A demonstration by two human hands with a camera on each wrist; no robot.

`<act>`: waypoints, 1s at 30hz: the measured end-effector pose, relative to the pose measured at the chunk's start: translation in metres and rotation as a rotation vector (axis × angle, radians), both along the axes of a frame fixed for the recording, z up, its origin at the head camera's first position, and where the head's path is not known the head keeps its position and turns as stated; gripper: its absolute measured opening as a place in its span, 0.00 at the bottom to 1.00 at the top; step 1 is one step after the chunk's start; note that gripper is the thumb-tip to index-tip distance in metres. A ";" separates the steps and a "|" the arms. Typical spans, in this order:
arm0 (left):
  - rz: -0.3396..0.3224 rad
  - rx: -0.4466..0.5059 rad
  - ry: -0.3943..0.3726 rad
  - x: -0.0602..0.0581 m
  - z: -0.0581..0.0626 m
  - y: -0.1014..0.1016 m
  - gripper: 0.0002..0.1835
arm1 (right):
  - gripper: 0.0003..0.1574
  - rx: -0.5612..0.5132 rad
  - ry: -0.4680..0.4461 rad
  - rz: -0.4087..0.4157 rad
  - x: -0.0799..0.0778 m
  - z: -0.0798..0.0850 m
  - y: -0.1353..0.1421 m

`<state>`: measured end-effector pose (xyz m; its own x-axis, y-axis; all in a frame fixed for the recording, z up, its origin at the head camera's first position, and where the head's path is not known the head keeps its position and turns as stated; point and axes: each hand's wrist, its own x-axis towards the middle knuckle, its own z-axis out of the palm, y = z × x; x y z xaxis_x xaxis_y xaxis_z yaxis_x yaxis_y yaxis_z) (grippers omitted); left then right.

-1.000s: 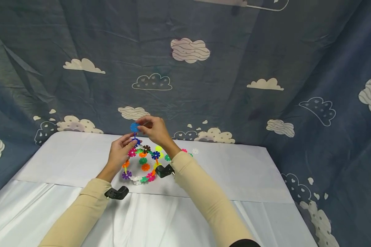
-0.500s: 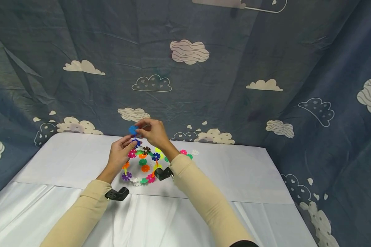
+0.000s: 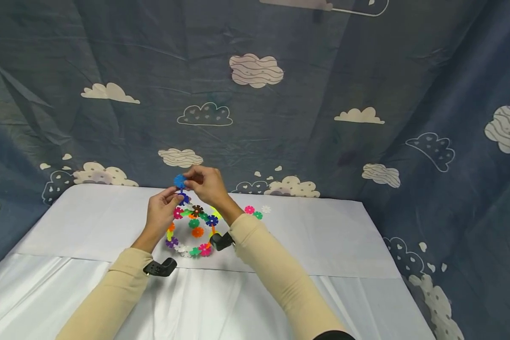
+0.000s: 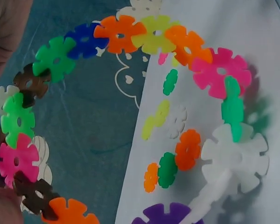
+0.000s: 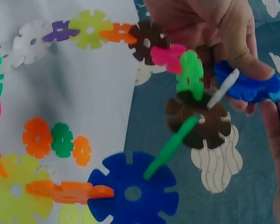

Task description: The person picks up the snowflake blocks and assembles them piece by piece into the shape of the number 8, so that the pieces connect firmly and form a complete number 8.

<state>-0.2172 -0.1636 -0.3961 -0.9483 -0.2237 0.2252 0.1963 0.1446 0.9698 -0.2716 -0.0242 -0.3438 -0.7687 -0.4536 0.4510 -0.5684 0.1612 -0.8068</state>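
A ring of interlocked flower-shaped plastic discs (image 4: 221,72) in many colours is raised at its far side, its near side low by the table. My left hand (image 3: 159,215) pinches a dark blue flower disc (image 5: 247,83) joined to that ring by a white disc (image 5: 224,88) seen edge-on. Just above, my right hand (image 3: 208,185) pinches a light blue flower disc (image 3: 180,181) between thumb and fingertips. A thin blue piece (image 3: 181,191) shows between the two blue discs. In the right wrist view the light blue disc is partly hidden at the frame's edge.
Loose orange (image 3: 197,232) and green discs (image 3: 194,223) lie on the white table (image 3: 306,236), seen through the ring. Right of the right forearm lie pink (image 3: 249,209), green (image 3: 258,215) and white discs (image 3: 266,208). A cloud-printed curtain (image 3: 297,141) hangs behind the table.
Both hands have shifted slightly down and left in the head view. The right hand has brought the light blue disc a little closer to the dark blue one. Both grips stay the same.
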 end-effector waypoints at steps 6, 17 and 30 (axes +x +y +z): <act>-0.139 -0.048 -0.039 0.001 0.000 -0.008 0.22 | 0.09 0.000 -0.093 0.023 -0.003 -0.004 0.005; -0.002 0.076 0.000 -0.004 0.011 -0.004 0.22 | 0.09 0.029 -0.071 0.008 0.000 -0.004 0.007; -0.009 0.166 0.021 -0.008 0.014 0.007 0.10 | 0.20 0.617 -0.337 -0.023 -0.020 -0.078 0.052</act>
<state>-0.2255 -0.1568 -0.3822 -0.9460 -0.2510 0.2052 0.2169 -0.0196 0.9760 -0.2913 0.0278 -0.4213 -0.8337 -0.5318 -0.1485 -0.2942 0.6554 -0.6956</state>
